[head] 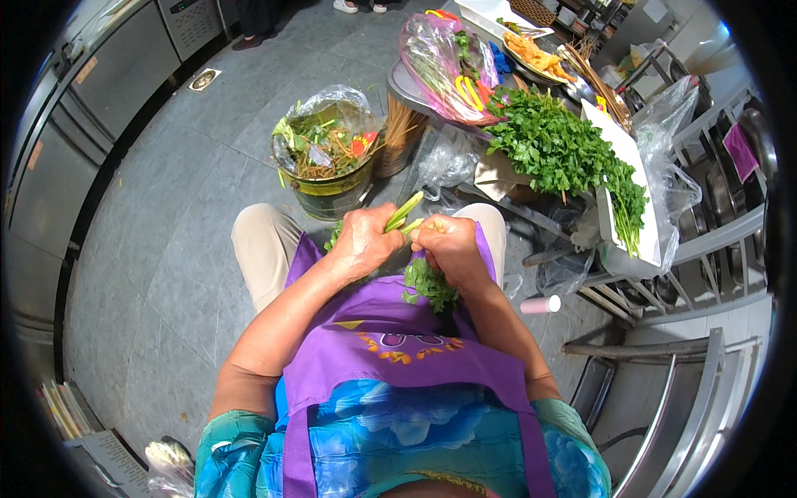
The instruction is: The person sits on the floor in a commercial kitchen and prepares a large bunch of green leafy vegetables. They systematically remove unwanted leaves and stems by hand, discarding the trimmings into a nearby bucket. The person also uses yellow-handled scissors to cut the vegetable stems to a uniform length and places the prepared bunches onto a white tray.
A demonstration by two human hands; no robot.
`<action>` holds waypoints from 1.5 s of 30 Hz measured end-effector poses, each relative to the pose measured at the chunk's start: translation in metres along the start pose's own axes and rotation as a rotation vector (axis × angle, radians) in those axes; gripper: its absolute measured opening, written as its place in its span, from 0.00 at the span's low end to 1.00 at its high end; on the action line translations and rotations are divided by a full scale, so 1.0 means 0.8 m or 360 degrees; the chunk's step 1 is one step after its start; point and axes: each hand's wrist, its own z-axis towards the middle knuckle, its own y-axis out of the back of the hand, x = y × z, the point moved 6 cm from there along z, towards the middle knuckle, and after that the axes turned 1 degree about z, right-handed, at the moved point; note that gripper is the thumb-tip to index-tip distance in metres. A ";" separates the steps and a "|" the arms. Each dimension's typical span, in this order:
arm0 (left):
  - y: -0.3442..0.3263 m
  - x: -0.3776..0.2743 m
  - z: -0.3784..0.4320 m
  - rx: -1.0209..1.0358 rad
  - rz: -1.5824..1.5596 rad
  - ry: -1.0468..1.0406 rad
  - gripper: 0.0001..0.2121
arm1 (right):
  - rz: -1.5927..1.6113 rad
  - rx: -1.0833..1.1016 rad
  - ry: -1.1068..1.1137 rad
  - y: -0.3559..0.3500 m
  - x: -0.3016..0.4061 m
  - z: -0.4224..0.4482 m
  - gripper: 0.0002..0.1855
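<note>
Pale green leafy-herb stalks (pixel 403 210) stick up out of my left hand (pixel 367 238), which is closed around them above my lap. Some leaves (pixel 334 235) show below that fist, on its left. My right hand (pixel 453 246) pinches a stem at its cut end, close against the left hand's thumb. Under the right hand hangs a tuft of green leaves (pixel 429 285), in front of the purple apron (pixel 398 311). The palms and the parts of the stalks inside both hands are hidden.
Beyond my knees stands a lined bin (pixel 327 190) of trimmings, beside a bundle of wooden skewers (pixel 401 127). Leafy herbs (pixel 554 140) overhang a white tray (pixel 635 187) on the right. A metal rack (pixel 716 230) edges that side; a pink bottle (pixel 540 304) lies on the floor.
</note>
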 end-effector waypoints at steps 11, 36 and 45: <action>-0.004 0.013 0.003 0.0276 -0.0371 0.0242 0.03 | -0.0305 -0.0433 0.0490 0.034 0.010 0.005 0.06; -0.014 -0.007 -0.001 0.0441 -0.0528 0.0377 0.09 | 0.0384 -0.0064 0.0085 0.014 0.022 -0.010 0.06; -0.019 -0.007 0.009 0.0288 -0.0835 0.0437 0.06 | 0.0565 -0.0086 -0.0006 0.038 0.014 -0.013 0.10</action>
